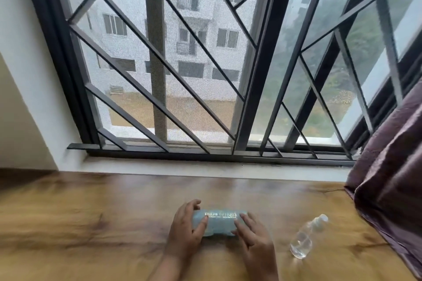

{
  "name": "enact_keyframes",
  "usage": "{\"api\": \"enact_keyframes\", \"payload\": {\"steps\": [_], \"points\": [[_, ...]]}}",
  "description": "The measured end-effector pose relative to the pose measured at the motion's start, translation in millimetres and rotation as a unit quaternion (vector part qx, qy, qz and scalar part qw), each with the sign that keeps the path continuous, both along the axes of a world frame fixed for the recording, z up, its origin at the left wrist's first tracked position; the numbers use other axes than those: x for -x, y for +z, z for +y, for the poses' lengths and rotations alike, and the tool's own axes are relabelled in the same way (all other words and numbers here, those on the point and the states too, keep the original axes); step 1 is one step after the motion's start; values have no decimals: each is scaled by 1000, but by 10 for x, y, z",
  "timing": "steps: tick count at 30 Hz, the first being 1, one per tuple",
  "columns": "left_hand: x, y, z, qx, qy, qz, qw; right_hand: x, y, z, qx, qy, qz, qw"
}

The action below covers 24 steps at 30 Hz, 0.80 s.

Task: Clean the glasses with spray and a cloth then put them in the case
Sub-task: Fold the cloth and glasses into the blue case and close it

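A pale blue glasses case with gold lettering lies closed on the wooden table. My left hand curls round its left end, thumb on the front and fingers over the back. My right hand rests on its right end with the fingers laid fairly straight on the lid. A small clear spray bottle with a white cap lies on its side to the right of the case. No glasses and no cloth are in view.
A barred window with a white sill runs along the far edge of the table. A dark purple curtain hangs down onto the table at the right. A white wall stands at the left.
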State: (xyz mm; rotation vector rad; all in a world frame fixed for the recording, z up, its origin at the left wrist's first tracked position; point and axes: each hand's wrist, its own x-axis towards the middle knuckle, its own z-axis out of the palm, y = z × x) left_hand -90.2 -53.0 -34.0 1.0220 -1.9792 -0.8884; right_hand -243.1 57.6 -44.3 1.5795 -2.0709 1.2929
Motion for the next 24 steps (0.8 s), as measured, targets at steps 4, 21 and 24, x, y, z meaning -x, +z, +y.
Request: {"api": "enact_keyframes", "payload": {"steps": [4, 21, 24], "points": [[-52, -20, 20, -8, -11, 1, 1000, 24, -127, 61, 24, 31, 4, 999], [-116, -41, 59, -38, 10, -22, 999, -25, -44, 38, 7, -19, -171, 985], [-121, -16, 67, -44, 16, -18, 999, -18, 80, -53, -6, -92, -278, 956]]}}
